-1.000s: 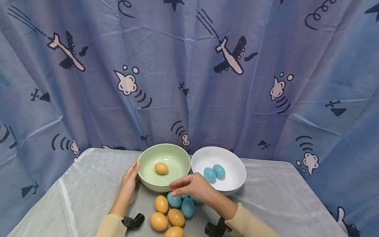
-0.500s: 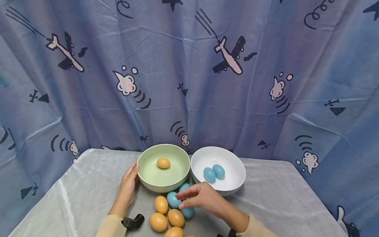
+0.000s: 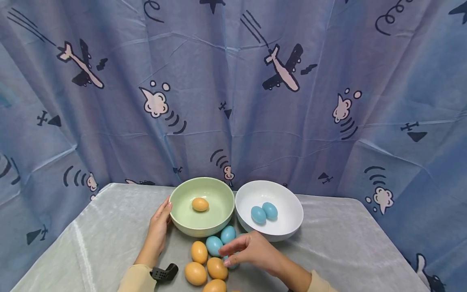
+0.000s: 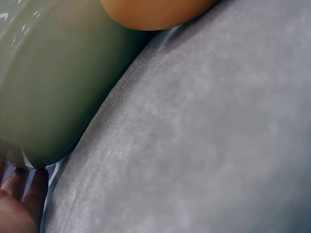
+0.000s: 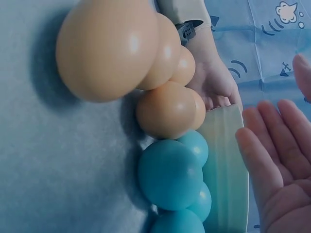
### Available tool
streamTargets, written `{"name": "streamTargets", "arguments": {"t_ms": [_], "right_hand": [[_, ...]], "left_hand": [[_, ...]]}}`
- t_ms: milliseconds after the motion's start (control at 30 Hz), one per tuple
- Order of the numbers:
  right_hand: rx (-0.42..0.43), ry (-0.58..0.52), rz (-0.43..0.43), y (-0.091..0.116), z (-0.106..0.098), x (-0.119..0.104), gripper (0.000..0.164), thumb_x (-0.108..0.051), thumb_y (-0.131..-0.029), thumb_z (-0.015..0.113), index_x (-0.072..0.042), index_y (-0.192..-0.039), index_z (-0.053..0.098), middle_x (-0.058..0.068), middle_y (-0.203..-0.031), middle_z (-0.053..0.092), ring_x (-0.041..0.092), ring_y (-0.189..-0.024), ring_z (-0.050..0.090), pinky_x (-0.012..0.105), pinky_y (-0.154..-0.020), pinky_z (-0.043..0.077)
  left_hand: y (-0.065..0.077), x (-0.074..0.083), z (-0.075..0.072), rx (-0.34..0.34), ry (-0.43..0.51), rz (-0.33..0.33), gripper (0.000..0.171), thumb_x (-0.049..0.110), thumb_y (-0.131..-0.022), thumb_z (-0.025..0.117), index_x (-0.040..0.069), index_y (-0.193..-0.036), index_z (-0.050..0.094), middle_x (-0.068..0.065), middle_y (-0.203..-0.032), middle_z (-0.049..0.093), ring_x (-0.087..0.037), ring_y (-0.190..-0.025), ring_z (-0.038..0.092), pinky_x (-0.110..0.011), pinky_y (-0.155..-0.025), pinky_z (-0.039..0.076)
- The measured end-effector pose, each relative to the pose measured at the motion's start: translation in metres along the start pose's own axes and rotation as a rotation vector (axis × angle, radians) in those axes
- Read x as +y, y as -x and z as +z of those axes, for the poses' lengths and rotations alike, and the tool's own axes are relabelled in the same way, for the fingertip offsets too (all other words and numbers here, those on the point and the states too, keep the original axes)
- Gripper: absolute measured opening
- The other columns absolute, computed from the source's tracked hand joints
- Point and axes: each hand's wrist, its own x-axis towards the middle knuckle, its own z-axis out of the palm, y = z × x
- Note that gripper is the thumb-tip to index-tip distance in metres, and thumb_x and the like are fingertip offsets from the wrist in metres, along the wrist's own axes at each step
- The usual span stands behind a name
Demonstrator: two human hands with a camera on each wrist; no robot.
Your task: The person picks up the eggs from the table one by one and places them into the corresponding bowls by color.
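"Lower and farther right than a second ago, the right hand point(image 3: 255, 252) is clear of the green bowl's point(image 3: 219, 215) front edge and among the blue eggs point(image 3: 214, 246). Also, the orange egg point(image 3: 200, 204) inside that bowl has shifted slightly."

"Does that hand have hold of anything?"

"Nothing shows in its grasp. Its fingers reach out nearly straight, the thumb set apart from them. It hides part of the blue group; whether it touches any cannot be told."

"And the left hand point(image 3: 159, 223)?"

"It rests against the green bowl's left side, fingers extended along the outer wall."

"Where are the other eggs?"

"A blue pair point(image 3: 258, 215) sits in the white bowl point(image 3: 288, 215), just beside the green one. Several orange eggs point(image 3: 195, 273) lie bunched with the blue on the counter point(image 3: 109, 235), mostly nearer the person."
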Motion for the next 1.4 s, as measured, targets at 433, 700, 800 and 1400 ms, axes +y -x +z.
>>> {"name": "streamTargets", "arguments": {"t_ms": [433,700,800,1400], "right_hand": [[-0.096,-0.070,0.013,0.007,0.003,0.014,0.030,-0.006,-0.080,0.081,0.003,-0.107,0.075,0.016,-0.109,0.075,0.012,-0.098,0.070,0.020,-0.083,0.056],[-0.122,-0.081,0.031,0.014,0.007,0.019,0.033,-0.006,-0.076,0.084,0.002,-0.107,0.075,0.014,-0.109,0.076,0.009,-0.099,0.070,0.022,-0.087,0.057],[-0.123,-0.087,0.031,0.018,0.008,0.022,0.033,-0.003,-0.076,0.083,0.004,-0.107,0.075,0.016,-0.109,0.075,0.008,-0.099,0.070,0.023,-0.088,0.057],[-0.208,-0.188,0.022,0.029,0.004,0.041,0.033,-0.004,-0.085,0.075,0.014,-0.111,0.068,0.035,-0.112,0.067,0.009,-0.100,0.072,0.017,-0.084,0.056]], "left_hand": [[0.001,0.002,-0.001,0.005,0.009,-0.008,0.062,0.041,-0.106,0.043,0.013,-0.158,0.026,-0.005,-0.166,0.023,-0.025,-0.152,0.025,-0.045,-0.125,0.022],[0.000,0.002,0.001,0.002,0.011,-0.007,0.060,0.039,-0.107,0.043,0.013,-0.158,0.026,-0.004,-0.166,0.023,-0.024,-0.152,0.025,-0.044,-0.125,0.022],[0.000,0.002,0.001,0.001,0.015,-0.007,0.061,0.040,-0.107,0.043,0.013,-0.158,0.026,-0.004,-0.166,0.023,-0.024,-0.152,0.026,-0.044,-0.124,0.023],[-0.001,0.000,0.000,0.003,0.018,-0.012,0.062,0.042,-0.106,0.044,0.013,-0.158,0.026,-0.004,-0.166,0.023,-0.025,-0.151,0.028,-0.044,-0.124,0.023]]}}
